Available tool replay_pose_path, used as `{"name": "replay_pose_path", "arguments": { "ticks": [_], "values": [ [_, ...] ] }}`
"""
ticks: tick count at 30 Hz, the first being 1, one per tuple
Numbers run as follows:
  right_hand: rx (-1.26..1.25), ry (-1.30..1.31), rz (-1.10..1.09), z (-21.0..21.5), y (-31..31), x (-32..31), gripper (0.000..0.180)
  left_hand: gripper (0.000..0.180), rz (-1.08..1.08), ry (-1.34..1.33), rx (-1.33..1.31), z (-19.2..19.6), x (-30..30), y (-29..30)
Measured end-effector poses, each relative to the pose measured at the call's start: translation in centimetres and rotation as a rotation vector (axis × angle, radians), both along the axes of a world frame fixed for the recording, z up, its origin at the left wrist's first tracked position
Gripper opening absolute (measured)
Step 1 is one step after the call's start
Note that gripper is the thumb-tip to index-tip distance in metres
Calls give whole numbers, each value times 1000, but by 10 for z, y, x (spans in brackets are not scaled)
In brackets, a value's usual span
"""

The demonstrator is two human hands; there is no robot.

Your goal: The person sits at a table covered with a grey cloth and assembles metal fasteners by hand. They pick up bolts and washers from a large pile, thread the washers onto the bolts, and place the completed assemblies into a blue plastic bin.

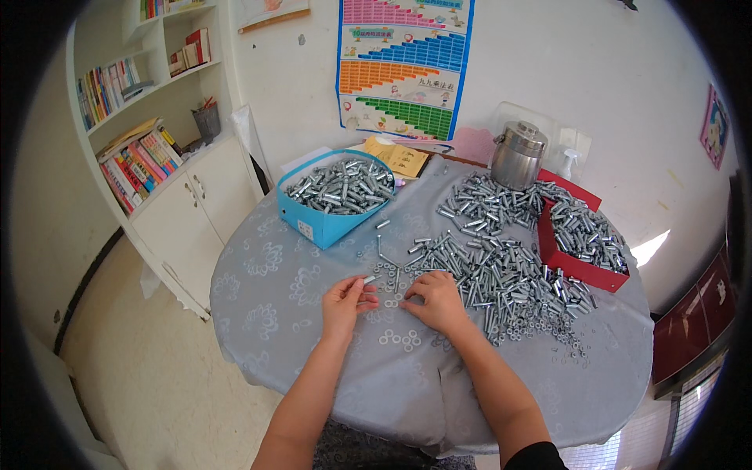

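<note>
While I watch through the head camera, my left hand (345, 304) is above the near half of the desk (270, 341), its grip closed to a pinch on a small metal cylinder (370, 279). That piece pokes out past thumb and forefinger, pointing toward the right. My right hand (433, 302) is just across from it with fingers curled and fingertips low, beside a few loose rings (392, 303) that lie between both hands. I cannot tell whether this second grip has hold of anything, or how far it is open, since the fingers hide their own tips.

Nearer to me, a small cluster of flat rings (400, 339) lies on the grey patterned cloth. Past my right hand spreads a big heap of metal pieces (505, 274), long bolts and sleeves mixed together, with small rings gathered along its near edge. To the right, a red box (589, 274) is filled with similar pieces. At the far left, a light-blue box (327, 229) is heaped with more of them. Behind the heap I see a lidded steel canister (518, 160) upright beside a white spray bottle (569, 163).
</note>
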State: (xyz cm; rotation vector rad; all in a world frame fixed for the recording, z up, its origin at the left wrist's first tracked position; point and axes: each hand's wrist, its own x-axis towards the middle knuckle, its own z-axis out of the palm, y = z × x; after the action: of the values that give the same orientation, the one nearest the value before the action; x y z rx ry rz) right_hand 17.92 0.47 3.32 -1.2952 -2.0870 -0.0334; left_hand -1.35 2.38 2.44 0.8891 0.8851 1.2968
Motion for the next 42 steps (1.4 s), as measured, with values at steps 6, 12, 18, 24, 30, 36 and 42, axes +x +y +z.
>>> {"name": "replay_pose_path", "arguments": {
  "ticks": [6,12,18,24,30,36,42],
  "values": [
    [-24,-61,-22,-3,0,-5,16,21,-32,-14,-23,-2,1,-1],
    [-146,-6,8,-9,1,-7,16,21,-78,1,-33,-5,2,0],
    [-253,99,-45,-8,-1,-10,23,23,-121,15,-52,-7,2,0],
    [-313,71,-88,-8,-2,-9,27,24,-150,43,-40,-8,2,0],
    [-328,116,-91,-5,-4,-13,32,25,-152,55,-53,-8,2,-1],
    [-363,112,-112,-8,-5,-13,34,25,-161,55,-52,-6,3,-1],
    [-364,39,-156,-1,-9,-17,34,25,-162,69,-62,-6,3,-2]
  ]
}}
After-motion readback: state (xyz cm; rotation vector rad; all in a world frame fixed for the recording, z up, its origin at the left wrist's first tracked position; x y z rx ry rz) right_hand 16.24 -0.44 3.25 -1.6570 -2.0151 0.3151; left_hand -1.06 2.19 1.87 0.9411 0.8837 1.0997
